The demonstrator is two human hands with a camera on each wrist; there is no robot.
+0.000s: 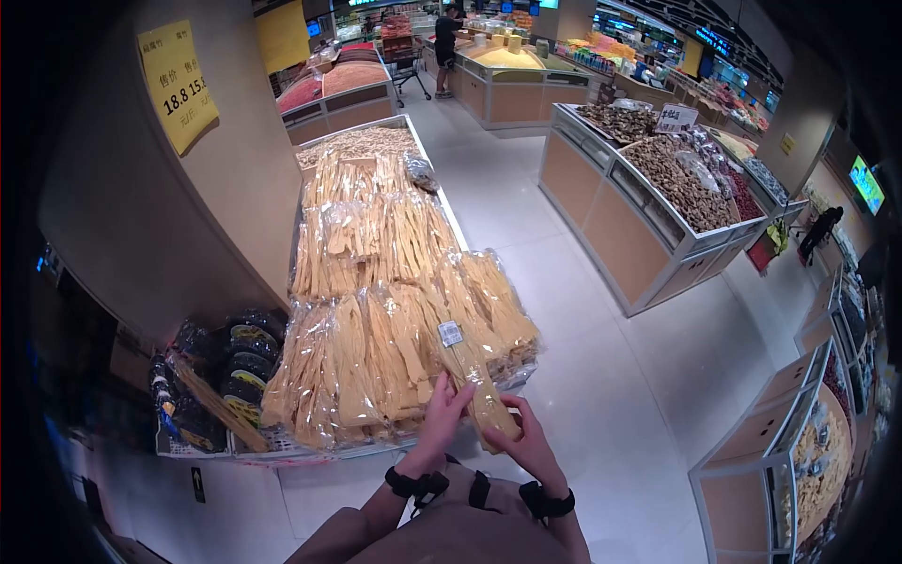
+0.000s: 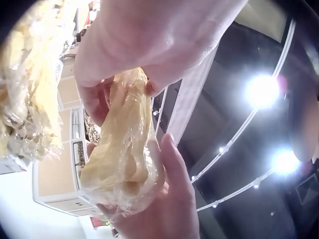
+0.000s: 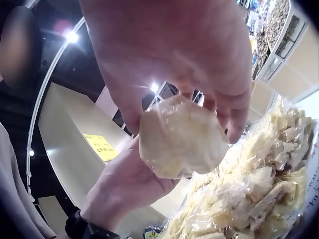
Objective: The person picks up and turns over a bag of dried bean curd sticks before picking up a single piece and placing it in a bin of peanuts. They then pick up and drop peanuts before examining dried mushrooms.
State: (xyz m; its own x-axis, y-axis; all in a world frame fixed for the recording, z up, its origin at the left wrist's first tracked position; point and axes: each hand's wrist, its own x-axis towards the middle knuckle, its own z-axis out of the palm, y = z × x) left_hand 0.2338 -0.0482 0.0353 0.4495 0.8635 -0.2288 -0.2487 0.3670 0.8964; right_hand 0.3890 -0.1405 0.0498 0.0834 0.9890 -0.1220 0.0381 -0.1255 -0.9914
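Both hands hold a clear plastic bag of dried tofu sticks, which has a white label at its far end. My left hand grips the bag around its middle from the left side. On the near end, my right hand curls thumb and fingers about the wrapped edge. The left wrist view shows the bag widening from the left hand toward the right hand. Its blunt, film-covered end faces the camera in the right wrist view. Beneath it lie rows of similar bags.
A long display bin holds the bagged tofu sticks, with a pillar bearing a yellow price sign to its left. Dark wrapped packages fill a white basket at lower left. Across the aisle stands a dried-goods bin. A person stands farther back.
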